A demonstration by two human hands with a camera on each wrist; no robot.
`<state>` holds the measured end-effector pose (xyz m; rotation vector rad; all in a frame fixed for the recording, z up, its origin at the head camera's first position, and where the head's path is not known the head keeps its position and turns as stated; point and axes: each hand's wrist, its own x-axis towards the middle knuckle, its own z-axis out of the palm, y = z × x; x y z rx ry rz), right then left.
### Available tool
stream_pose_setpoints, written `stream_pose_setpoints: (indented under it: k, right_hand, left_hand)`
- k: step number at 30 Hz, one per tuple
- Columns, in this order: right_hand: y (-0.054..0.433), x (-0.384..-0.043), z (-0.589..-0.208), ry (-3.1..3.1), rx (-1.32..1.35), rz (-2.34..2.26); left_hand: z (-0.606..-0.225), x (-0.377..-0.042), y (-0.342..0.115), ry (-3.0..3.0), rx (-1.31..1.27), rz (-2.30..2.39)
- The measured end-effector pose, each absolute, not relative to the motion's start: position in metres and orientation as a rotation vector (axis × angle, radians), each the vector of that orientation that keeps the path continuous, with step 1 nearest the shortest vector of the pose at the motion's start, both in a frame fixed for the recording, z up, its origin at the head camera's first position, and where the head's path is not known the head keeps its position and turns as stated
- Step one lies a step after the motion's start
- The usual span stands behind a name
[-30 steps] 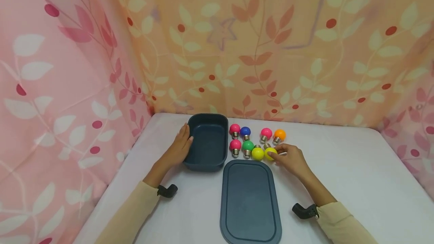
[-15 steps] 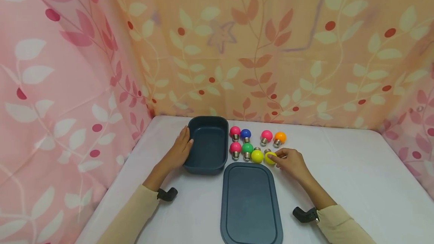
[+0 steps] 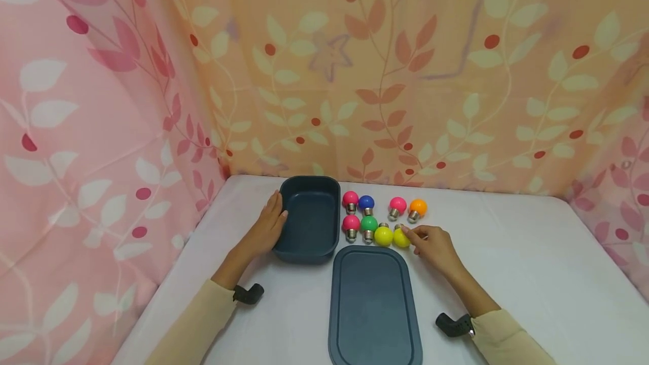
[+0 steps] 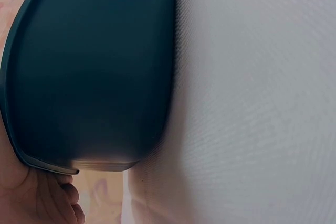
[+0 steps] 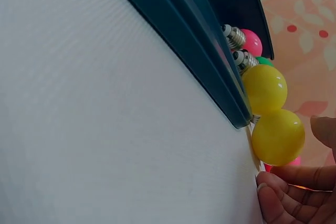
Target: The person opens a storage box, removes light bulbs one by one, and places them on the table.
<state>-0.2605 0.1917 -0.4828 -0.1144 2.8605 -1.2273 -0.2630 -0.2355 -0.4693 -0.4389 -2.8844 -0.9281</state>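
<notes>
My left hand (image 3: 265, 227) rests with extended fingers against the left wall of a dark blue rectangular container (image 3: 310, 252). In the left wrist view, part of that hand (image 4: 39, 198) shows by the container's rim (image 4: 13, 150). My right hand (image 3: 435, 245) is at a yellow light bulb (image 3: 400, 240), its thumb close to the metal base. In the right wrist view, the fingertips lie right by this bulb (image 5: 278, 137) and the thumb stands apart from it. A second yellow bulb (image 3: 383, 236) sits beside it on the left, both bases pointing away.
A green bulb (image 3: 369, 223), two pink bulbs (image 3: 351, 223) and a blue bulb (image 3: 366, 202) stand near the container. Behind the yellow pair lie another pink bulb (image 3: 398, 205) and an orange bulb (image 3: 418, 207). A dark blue lid (image 3: 375, 306) lies in front on the white tabletop (image 3: 532, 252).
The right-hand yellow bulb has turned from a slant to line up with its neighbour. My right thumb has slid from its globe toward its base. The left hand has stayed on the container.
</notes>
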Motion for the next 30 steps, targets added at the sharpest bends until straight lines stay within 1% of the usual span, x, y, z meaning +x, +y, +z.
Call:
stream_pose_setpoints:
  k: [16, 21, 26, 30]
  right_hand:
    - [0.198, -0.257, -0.475, 2.916, -0.115, -1.301]
    - [0.198, -0.257, -0.47, 2.988, -0.16, -1.29]
    - [0.202, -0.252, -0.454, 3.071, -0.202, -1.218]
    - [0.21, -0.245, -0.44, 3.077, -0.232, -1.215]
  left_hand:
    - [-0.466, -0.262, -0.233, -2.867, -0.468, -0.961]
    - [-0.468, -0.26, -0.239, -2.883, -0.458, -1.005]
    - [-0.468, -0.262, -0.242, -2.883, -0.466, -1.095]
    - [-0.469, -0.26, -0.245, -2.875, -0.424, -1.188]
